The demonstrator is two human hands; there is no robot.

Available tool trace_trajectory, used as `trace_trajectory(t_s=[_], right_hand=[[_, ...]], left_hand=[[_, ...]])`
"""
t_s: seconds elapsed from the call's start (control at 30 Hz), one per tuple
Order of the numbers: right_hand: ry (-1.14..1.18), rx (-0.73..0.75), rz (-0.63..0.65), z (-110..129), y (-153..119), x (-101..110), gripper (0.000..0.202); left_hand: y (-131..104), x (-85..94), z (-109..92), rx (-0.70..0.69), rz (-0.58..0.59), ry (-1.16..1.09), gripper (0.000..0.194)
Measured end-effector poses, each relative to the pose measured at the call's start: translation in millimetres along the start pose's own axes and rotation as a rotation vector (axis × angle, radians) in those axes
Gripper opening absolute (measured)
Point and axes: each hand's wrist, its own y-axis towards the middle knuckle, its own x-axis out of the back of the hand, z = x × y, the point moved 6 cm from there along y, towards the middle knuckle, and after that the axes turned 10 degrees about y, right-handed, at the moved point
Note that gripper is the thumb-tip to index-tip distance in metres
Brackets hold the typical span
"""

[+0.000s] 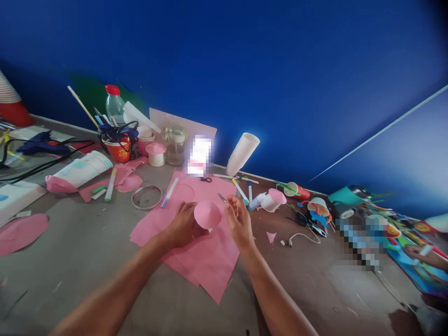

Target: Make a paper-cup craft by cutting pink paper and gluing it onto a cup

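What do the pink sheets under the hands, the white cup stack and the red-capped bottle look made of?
Pink sheets: matte paper or thin card, by flat, straight-cut edges.
White cup stack: probably matte paper, judging by thin nested rims; plastic possible.
Red-capped bottle: clear, shiny glass or plastic; its see-through body fits either.

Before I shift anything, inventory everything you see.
Wall: one, blue, behind
Table: one, grey, underneath
Paper sheets: several, pink, table centre
Disc: one, pink, centre
Pointed tool: one, metallic, centre
Leaning cup stack: one, white, near wall
Pink-topped cups: several, white, left and right
Bottle: one, clear, back left
Jar: one, clear, back left
Tape ring: one, grey, left
Flask: one, teal, right
Markers: several, mixed, around sheets
Other clutter: uncounted, mixed, all around
Other person's hand: one, bare, far right
Left hand: one, bare, holding disc
Right hand: one, bare, holding tool
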Motion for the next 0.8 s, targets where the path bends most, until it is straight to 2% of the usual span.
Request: trace_trajectory(t_s=[0.1,0.17,0.27,0.43,0.8], right_hand=[[-0.228,0.317,0.148,21,-11,-19,0.036],[-0.32,0.382,0.226,21,-17,-31,0.039],[-0.419,0.396,0.247,14,-20,-39,0.041],[-0.486,0.392,0.218,10,-19,-41,0.034],[-0.523,0.393,0.187,8,-21,-43,0.039]], left_hand=[[0,1.6,-3,-0.013,0.011,0.017,0.045],[0,4.3,-7,-0.034,-0.006,0.021,0.042],[0,7.0,-10,-0.047,-0.025,0.03,0.041],[1,7.1,-11,-0.06,-0.005,0.012,0.037],[-1,6.8,-11,-0.043,0.005,0.032,0.034]])
